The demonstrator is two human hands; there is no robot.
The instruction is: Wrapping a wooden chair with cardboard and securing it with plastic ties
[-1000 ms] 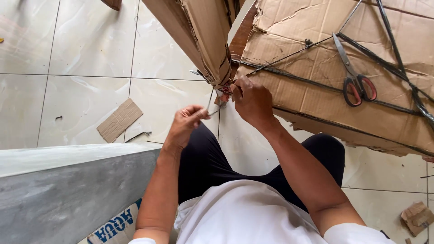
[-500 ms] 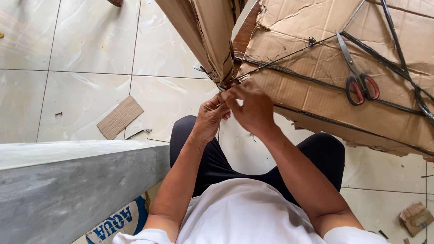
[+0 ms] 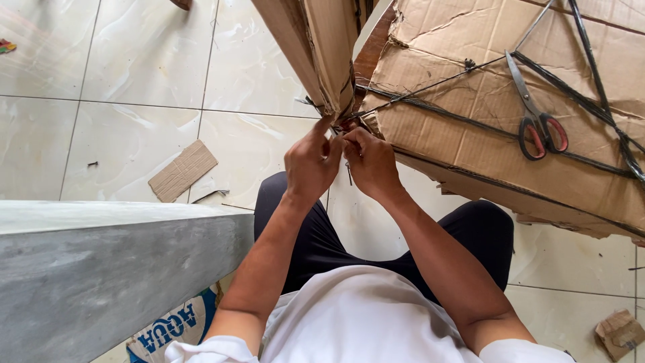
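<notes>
Both hands meet at the centre of the head view, at the lower corner of an upright cardboard bundle [image 3: 322, 54]. Left hand [image 3: 310, 165] has its fingers pinched shut on the dark twine [image 3: 430, 107] where it gathers at that corner; right hand [image 3: 369, 161] sits just beside it, knuckles nearly touching, fingertips closed on the same knot of twine. What exactly lies between the fingertips is too small to tell. A short dark strand hangs down between the two hands.

Half a second ago the right hand lay over the left, covering the knot; now the two sit side by side and slightly higher, tight under the bundle's edge. A second ago they were apart, the left drawn back toward 7 o'clock.

At 2 o'clock a flat cardboard stack [image 3: 484, 141] is crossed by the twine, and red-handled scissors [image 3: 537, 114] rest on it, well clear of the hands. At 9 o'clock a cardboard scrap [image 3: 183, 171] lies on the tiled floor [image 3: 134, 67]. A grey ledge [image 3: 114, 269] fills 8 o'clock, close by the left elbow. Open floor lies toward 10 and 11 o'clock; the stack's torn edge hems in the right forearm's side.
</notes>
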